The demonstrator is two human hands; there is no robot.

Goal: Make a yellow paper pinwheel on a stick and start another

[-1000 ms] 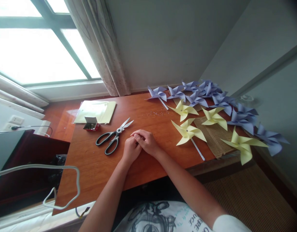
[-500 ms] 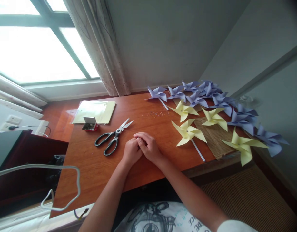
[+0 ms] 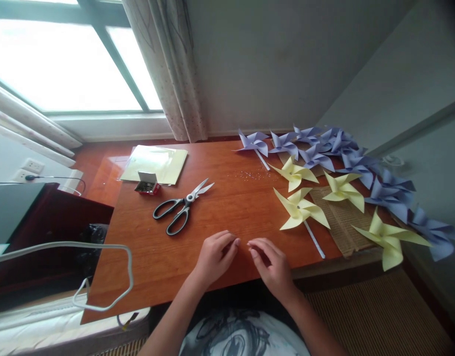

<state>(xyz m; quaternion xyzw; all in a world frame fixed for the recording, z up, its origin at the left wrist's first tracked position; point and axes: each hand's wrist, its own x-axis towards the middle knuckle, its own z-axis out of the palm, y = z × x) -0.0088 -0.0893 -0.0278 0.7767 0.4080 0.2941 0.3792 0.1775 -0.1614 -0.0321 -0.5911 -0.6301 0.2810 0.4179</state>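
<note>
My left hand (image 3: 217,255) is over the front of the wooden table (image 3: 138,262), loosely curled and holding nothing that I can see. A narrow gap separates it from my right hand (image 3: 270,264), whose fingers are also bent, with space between thumb and fingers and nothing visible in them. Scissors (image 3: 190,198) with black handles lie beyond my left hand, blades parted and pointing away to the right. To the right of my right hand lies a yellow paper pinwheel (image 3: 299,210) on a white stick.
Yellow sheets (image 3: 175,165) lie at the back left, behind a small open red box (image 3: 147,187). Several purple pinwheels (image 3: 254,142) and more yellow ones cover the right side, partly on brown cardboard (image 3: 333,222). A white cable (image 3: 129,267) loops over the left edge.
My hands were clasped together; now they are apart and nearer to the table's front edge. The view has shifted, so the table's things appear farther right.
</note>
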